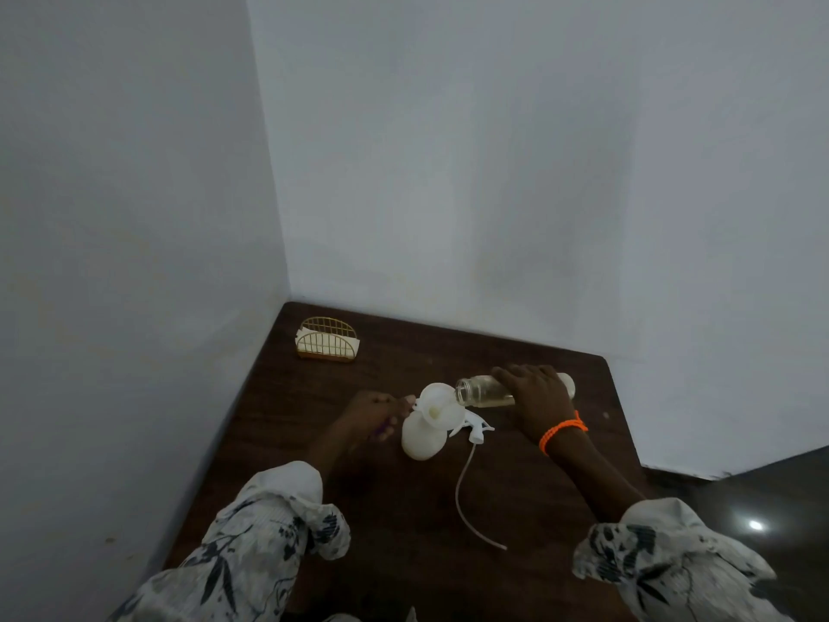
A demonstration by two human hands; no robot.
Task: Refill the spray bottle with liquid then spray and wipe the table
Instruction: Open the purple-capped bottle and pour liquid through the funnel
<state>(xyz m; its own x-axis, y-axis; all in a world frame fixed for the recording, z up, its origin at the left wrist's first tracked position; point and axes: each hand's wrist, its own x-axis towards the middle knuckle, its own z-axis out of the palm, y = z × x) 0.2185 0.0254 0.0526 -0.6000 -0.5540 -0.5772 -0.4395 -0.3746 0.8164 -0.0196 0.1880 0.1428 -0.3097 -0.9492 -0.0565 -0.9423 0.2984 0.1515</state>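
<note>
A white spray bottle body point(421, 439) stands upright on the dark wooden table point(403, 531) with a white funnel point(442, 406) in its neck. My left hand point(374, 413) pinches the funnel's left rim. My right hand point(536, 399) grips a clear glass bottle point(482, 391), tipped on its side, with its open mouth over the funnel. A little pale liquid lies inside it. The white trigger spray head point(475, 427) lies on the table just right of the spray bottle, its long dip tube point(462, 496) curving toward me.
A gold wire napkin holder point(327, 341) with white napkins stands at the table's far left corner. White walls close in on the left and behind. The table's right edge drops to a dark floor point(762, 509).
</note>
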